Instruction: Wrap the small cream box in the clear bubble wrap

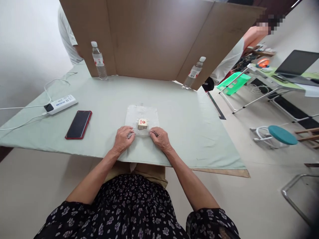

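A small cream box [142,124] with red print sits on a sheet of clear bubble wrap [132,114], which lies flat on the table in front of me. At the sheet's near left corner, my left hand [124,137] is closed with its fingers pinching the edge. My right hand [160,137] pinches the near right corner in the same way. The box stands between and just beyond both hands, touched by neither. The sheet's near edge is partly hidden by my fingers.
Left of my hands lies a phone [79,124], with a white power strip [61,104] and cables behind it. Water bottles [99,61] stand against a tall cardboard screen [159,36] at the back. Other people are beyond it. A teal stool [282,134] is on the right.
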`<state>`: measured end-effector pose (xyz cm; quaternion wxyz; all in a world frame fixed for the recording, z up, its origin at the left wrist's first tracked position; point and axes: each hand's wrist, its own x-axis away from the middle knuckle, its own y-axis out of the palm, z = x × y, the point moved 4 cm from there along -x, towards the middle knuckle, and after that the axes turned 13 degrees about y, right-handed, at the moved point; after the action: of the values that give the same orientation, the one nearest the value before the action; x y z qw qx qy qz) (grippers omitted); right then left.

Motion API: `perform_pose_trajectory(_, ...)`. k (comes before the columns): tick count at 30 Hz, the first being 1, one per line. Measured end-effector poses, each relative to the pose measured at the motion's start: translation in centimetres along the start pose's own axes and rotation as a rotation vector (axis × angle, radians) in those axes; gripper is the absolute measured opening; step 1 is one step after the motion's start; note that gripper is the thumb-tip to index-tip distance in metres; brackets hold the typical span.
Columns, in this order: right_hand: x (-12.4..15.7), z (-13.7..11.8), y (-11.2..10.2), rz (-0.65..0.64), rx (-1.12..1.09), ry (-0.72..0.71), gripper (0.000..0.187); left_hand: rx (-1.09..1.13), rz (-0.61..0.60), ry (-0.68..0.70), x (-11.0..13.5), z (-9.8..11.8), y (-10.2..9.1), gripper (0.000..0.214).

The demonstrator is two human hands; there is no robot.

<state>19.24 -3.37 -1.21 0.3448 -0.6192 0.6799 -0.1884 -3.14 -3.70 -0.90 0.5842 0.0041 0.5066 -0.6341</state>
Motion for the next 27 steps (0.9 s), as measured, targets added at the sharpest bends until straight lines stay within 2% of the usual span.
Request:
perform_pose_trajectory(4,-0.3,0.2,-0.2,-0.008,-0.053,0.039,0.017,0.009,-0.007,-0.008,-0.2,-0.1,0.1,0.015)
perform_pose_trajectory(9,-0.3,0.1,-0.4,-0.018,-0.116,0.076,0.021,0.026,-0.003,-0.025,-0.4,-0.4,-0.1,0.002)
perform_pose_trajectory(20,0.7,0.0,-0.4,-0.048,-0.143,0.071,0.017,-0.001,-0.003,0.001,0.1,0.3,-0.8,0.008)
perform_pose_trajectory(25,1.5,-0.6,-1.2,-0.058,-0.153,0.06,0.014,-0.074,-0.081,0.07,0.5,1.5,-1.7,0.003)
perform_pose_trajectory(27,1.3,-0.7,-1.7,-0.079,-0.152,0.054,0.013,-0.155,-0.154,0.126,0.3,2.1,-2.0,0.02)
